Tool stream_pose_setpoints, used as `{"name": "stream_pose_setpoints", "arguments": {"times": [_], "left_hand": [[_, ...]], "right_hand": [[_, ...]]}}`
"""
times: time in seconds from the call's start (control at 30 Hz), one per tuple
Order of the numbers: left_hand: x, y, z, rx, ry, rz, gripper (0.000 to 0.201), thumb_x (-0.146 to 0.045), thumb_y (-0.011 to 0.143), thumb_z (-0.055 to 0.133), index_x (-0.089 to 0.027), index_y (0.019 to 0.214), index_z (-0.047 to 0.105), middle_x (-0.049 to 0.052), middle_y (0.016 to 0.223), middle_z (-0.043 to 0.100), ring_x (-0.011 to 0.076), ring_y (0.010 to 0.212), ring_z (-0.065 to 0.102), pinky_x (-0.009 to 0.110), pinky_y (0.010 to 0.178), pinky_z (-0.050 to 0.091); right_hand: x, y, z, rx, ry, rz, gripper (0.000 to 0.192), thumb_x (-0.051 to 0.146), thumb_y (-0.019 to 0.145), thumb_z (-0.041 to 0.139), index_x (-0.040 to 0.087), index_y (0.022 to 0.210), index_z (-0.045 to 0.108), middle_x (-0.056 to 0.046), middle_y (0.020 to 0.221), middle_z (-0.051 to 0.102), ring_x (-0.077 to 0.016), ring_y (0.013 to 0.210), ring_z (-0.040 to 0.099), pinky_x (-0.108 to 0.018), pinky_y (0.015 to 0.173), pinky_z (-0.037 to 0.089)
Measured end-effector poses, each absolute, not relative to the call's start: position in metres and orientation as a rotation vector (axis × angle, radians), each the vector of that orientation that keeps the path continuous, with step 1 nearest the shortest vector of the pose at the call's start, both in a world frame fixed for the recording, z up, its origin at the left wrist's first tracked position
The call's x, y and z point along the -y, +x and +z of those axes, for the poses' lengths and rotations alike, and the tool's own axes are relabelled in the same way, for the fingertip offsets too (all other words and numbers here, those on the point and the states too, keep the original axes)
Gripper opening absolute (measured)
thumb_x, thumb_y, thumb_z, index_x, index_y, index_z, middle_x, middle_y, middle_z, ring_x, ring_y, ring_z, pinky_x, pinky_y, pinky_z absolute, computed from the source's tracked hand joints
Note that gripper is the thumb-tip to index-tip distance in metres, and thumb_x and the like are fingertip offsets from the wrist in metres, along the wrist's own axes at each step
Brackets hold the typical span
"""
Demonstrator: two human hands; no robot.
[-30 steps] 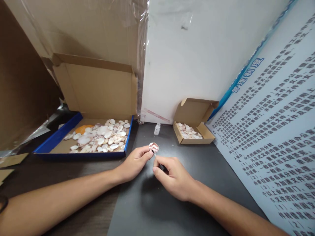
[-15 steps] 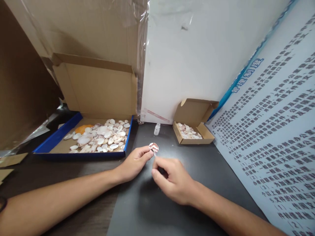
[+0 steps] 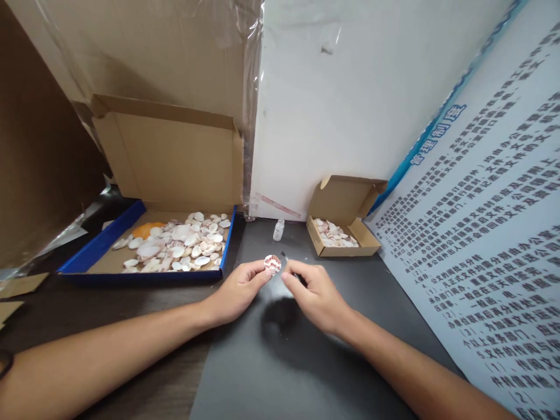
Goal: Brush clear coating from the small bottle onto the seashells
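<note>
Above the dark mat (image 3: 245, 367), I see on my feed a shell (image 3: 272, 264) with reddish markings, pinched at its edge between the thumb and fingers of the left hand (image 3: 238, 289). On the other side, the right hand (image 3: 317, 294) is curled closed around a thin tool (image 3: 284, 255), its dark tip just beside the shell, apart from it. Beyond them I make out a small bottle (image 3: 278, 231), standing between a blue-sided box (image 3: 144, 274) of shells and a smaller brown box (image 3: 347, 252) with more shells.
</note>
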State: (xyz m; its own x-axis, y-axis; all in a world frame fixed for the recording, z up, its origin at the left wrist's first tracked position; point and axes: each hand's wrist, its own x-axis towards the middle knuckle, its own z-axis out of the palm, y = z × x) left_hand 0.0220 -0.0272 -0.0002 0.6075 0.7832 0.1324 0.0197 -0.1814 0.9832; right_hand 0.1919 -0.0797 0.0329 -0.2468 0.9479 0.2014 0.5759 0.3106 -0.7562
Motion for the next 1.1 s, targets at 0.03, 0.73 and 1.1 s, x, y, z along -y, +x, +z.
{"name": "stream_pose_setpoints", "arguments": {"times": [0.03, 0.73, 1.1], "left_hand": [[0.027, 0.022, 0.0, -0.686, 1.624, 0.783, 0.03, -0.039, 0.092, 0.047, -0.016, 0.074, 0.052, -0.002, 0.072, 0.048, 0.0135, 0.071, 0.043, 0.024, 0.067, 0.039], [0.028, 0.022, -0.003, -0.688, 1.554, 0.777, 0.028, -0.039, 0.091, 0.048, -0.017, 0.073, 0.05, -0.006, 0.061, 0.03, 0.0108, 0.057, 0.026, 0.023, 0.052, 0.025], [0.027, 0.02, -0.008, -0.586, 1.556, 0.759, 0.028, -0.038, 0.091, 0.047, -0.017, 0.073, 0.048, -0.006, 0.062, 0.028, 0.0093, 0.055, 0.022, 0.023, 0.049, 0.021]], "right_hand": [[0.08, 0.192, 0.033, 1.911, -1.348, 0.718, 0.027, 0.025, 0.091, 0.044, 0.019, 0.066, 0.04, 0.005, 0.061, 0.038, -0.0097, 0.059, 0.037, -0.023, 0.057, 0.027], [0.072, 0.198, 0.01, 1.885, -1.285, 0.603, 0.032, 0.029, 0.093, 0.044, 0.019, 0.064, 0.036, 0.005, 0.059, 0.035, -0.0096, 0.057, 0.035, -0.024, 0.057, 0.026], [0.069, 0.191, -0.006, 1.708, -1.159, 0.808, 0.026, 0.036, 0.095, 0.048, 0.019, 0.076, 0.052, 0.003, 0.07, 0.05, -0.0116, 0.066, 0.046, -0.022, 0.064, 0.036]]}}
